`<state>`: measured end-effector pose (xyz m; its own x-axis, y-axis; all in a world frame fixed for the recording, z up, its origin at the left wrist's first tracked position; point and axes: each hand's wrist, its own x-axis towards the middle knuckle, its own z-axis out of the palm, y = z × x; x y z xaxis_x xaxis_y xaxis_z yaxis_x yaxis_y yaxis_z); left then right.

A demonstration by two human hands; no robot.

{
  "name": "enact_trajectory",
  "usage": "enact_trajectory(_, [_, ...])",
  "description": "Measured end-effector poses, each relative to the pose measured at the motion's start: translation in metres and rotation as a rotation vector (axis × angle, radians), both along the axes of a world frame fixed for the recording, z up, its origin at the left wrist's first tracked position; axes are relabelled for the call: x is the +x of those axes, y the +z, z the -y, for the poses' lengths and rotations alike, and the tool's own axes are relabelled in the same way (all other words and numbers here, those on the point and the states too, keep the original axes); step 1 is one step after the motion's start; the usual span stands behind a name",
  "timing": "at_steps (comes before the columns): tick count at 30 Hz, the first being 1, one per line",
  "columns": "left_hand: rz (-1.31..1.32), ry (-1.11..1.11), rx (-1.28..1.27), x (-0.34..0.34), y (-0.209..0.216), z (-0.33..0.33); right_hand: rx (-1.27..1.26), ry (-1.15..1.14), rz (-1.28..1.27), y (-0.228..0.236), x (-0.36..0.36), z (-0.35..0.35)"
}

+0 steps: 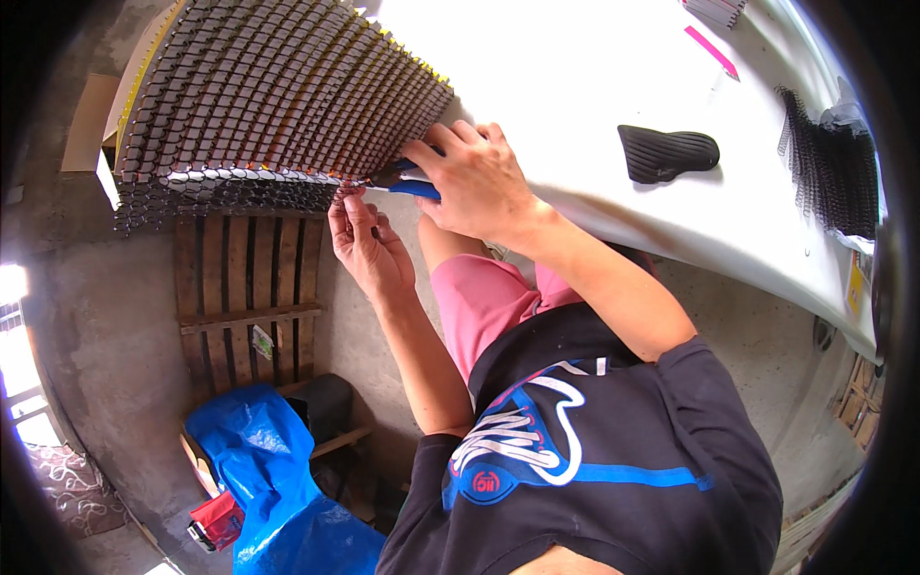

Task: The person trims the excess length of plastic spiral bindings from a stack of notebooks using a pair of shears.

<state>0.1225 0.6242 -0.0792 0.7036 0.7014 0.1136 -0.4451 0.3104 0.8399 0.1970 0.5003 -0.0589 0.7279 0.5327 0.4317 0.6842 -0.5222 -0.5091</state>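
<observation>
A wide dark mesh of linked metal rings (278,96) lies over the left part of the white table, its near edge hanging past the table's rim. My right hand (479,182) is closed around blue-handled pliers (418,186), whose jaws meet the mesh at its near right edge. Just beside those jaws, the fingers of my left hand (369,251) pinch the hanging edge of the mesh. Any single ring in the jaws or between my fingertips is too small to make out.
On the white table (575,86) lie a black ribbed piece (668,153), a pink strip (711,52) and more dark mesh (832,163) at the right. A cardboard box (88,125) stands far left. Below are a wooden pallet (251,323) and a blue plastic sheet (259,450).
</observation>
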Motion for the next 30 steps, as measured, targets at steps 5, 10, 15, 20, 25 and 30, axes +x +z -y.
enact_trajectory(5, [-0.017,0.057,0.075,0.002,0.001,0.006,-0.016,0.06,-0.146,-0.011,0.006,-0.003])
enact_trajectory(10, [-0.113,0.142,0.233,0.0,0.006,0.006,0.003,0.055,-0.104,-0.004,0.004,0.007])
enact_trajectory(15, [-0.107,0.094,0.283,-0.004,0.006,0.007,0.092,-0.011,0.114,0.003,0.001,0.007])
enact_trajectory(20, [-0.09,0.097,0.27,-0.004,0.003,0.005,0.01,-0.005,0.054,0.005,-0.003,0.0])
enact_trajectory(25, [-0.026,0.068,0.222,0.0,0.005,0.009,0.017,0.062,-0.137,-0.001,0.004,-0.002])
enact_trajectory(30, [-0.018,0.103,0.125,0.002,0.003,0.005,-0.016,0.072,-0.192,0.009,0.002,0.006])
